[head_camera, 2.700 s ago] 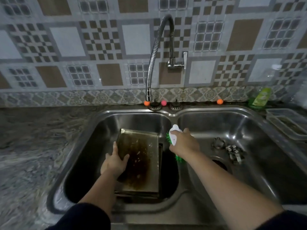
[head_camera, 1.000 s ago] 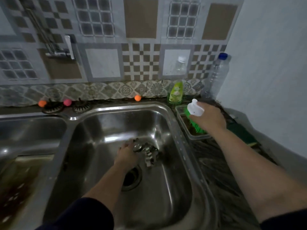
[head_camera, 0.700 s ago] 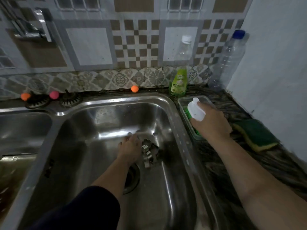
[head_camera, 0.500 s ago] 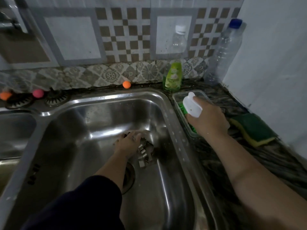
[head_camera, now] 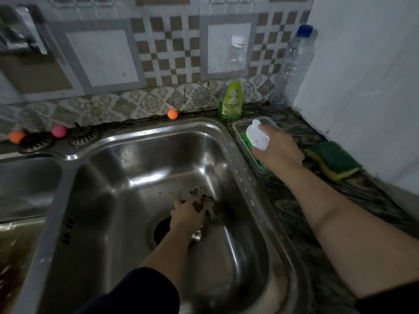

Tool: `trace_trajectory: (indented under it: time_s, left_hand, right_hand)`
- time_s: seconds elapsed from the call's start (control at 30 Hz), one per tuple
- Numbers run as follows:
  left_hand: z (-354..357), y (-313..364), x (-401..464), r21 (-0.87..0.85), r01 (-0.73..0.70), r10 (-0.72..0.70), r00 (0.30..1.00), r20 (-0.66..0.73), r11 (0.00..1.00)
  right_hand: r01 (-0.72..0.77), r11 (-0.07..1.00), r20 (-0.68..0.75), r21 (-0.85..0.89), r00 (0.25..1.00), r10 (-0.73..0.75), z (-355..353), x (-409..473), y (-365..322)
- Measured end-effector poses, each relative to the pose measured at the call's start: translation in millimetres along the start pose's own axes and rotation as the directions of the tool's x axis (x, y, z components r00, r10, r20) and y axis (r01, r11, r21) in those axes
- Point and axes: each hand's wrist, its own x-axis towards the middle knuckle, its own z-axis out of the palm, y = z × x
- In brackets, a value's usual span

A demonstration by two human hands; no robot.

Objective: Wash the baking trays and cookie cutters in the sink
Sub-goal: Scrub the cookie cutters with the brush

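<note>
In the right basin of the stainless steel double sink, the left hand grips the metal cookie cutters just behind the drain opening; fingers are curled around the cluster, whose orientation cannot be determined. Right of the sink, on the dark marbled tabletop, the right hand holds a white-handled green-bristled brush, bristles down, inside a clear plastic container. Behind the container stand a green dish-soap bottle and a clear plastic bottle. A green-yellow sponge lies right of the container.
</note>
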Motion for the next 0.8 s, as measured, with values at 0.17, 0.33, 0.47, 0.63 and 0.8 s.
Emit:
trace_trajectory:
  time_s: [0.17, 0.33, 0.47, 0.63, 0.8]
  left_hand:
    - [-1, 1, -18, -0.140, -0.028, 0.022, 0.999, -0.047, 0.990]
    - [-20, 13, -33, -0.362, -0.167, 0.095, 0.973, -0.208, 0.917]
    - [-56, 36, -52, -0.741, -0.231, 0.055, 0.966, -0.254, 0.631]
    - [-100, 34, -68, -0.961, -0.151, 0.140, 0.983, -0.120, 0.230]
    - [-125, 15, -78, -0.997, -0.054, 0.072, 0.996, -0.050, 0.049]
  right_hand:
    - [0.035, 0.999, -0.072, 0.024, 0.997, -0.033, -16, 0, -5]
    - [0.104, 0.993, -0.151, 0.052, 0.984, -0.095, -34, -13, -29]
    - [0.194, 0.972, -0.176, 0.135, 0.970, -0.169, -32, -45, -57]
    - [0.227, 0.900, -0.088, 0.373, 0.974, -0.209, -2, -95, -83]
    - [0.311, 0.836, -0.120, 0.452, 0.950, -0.289, 26, -139, -96]
